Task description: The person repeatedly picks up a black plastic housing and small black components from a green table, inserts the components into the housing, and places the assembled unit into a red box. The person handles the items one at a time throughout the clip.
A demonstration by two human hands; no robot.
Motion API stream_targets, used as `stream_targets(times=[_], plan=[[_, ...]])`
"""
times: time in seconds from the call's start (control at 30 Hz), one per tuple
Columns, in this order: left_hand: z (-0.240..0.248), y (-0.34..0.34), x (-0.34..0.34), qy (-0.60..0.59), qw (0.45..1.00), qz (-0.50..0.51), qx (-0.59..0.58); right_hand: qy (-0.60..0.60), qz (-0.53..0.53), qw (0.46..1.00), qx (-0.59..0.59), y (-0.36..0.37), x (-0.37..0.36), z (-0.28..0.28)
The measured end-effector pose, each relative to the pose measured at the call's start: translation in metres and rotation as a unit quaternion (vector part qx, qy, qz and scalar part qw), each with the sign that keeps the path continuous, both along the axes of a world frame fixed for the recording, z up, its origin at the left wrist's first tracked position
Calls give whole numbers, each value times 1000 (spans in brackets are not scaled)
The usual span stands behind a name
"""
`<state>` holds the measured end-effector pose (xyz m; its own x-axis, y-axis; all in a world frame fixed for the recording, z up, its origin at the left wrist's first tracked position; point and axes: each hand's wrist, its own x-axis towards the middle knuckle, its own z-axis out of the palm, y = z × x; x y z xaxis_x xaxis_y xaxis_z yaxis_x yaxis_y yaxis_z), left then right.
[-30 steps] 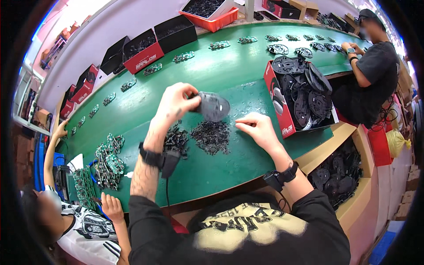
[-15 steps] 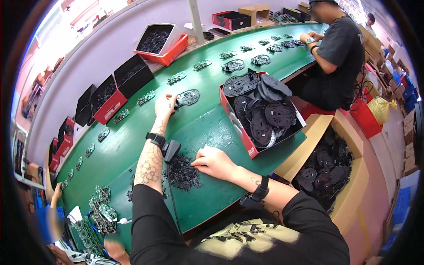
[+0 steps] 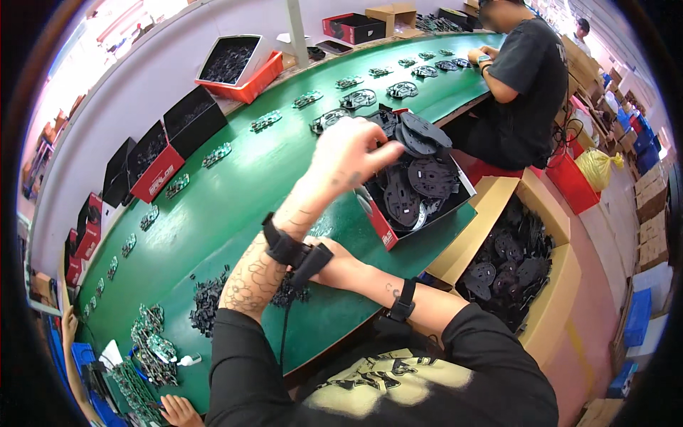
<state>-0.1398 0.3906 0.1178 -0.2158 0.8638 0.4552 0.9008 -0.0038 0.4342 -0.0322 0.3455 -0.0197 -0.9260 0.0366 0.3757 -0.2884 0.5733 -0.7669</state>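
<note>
My left hand (image 3: 350,151) is over the near-left side of a red and black box (image 3: 384,229) full of black plastic shells (image 3: 431,178). Its thumb and forefinger are apart, close to the top shells, and I see nothing held between them. Lower down, my right hand (image 3: 337,267) is near a pile of tiny black parts (image 3: 290,290). The left wrist's black strapped device hides its fingertips. Just beyond my left hand, a black shell (image 3: 329,121) lies on the green work surface (image 3: 249,181), with more shells farther along.
Green circuit boards (image 3: 217,154) form a long row along the surface. Boxes of black parts (image 3: 160,160) line the far edge. A cardboard carton (image 3: 562,285) of black shells stands at my right. One person (image 3: 530,85) sits farther right; another's hand (image 3: 181,411) shows lower left.
My left hand has left the shell on the surface and moved right to the box. That shell now lies farther along the row. My right hand has become partly covered by my left wrist.
</note>
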Motion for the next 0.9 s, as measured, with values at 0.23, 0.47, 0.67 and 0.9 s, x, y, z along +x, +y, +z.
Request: stream_targets(times=[0.23, 0.47, 0.67, 0.9], plan=[[-35, -1, 20, -34, 998, 51, -2, 22, 64, 995, -74, 8, 6, -2], [-7, -76, 24, -312, 932, 46, 178, 46, -25, 996, -70, -4, 10, 9], [-20, -227, 63, -528, 804, 89, 258, -65, -92, 936, -335, -10, 69, 27], [-64, -308, 104, -551, 778, 229, 196, -17, 112, 964, -242, -62, 87, 55]])
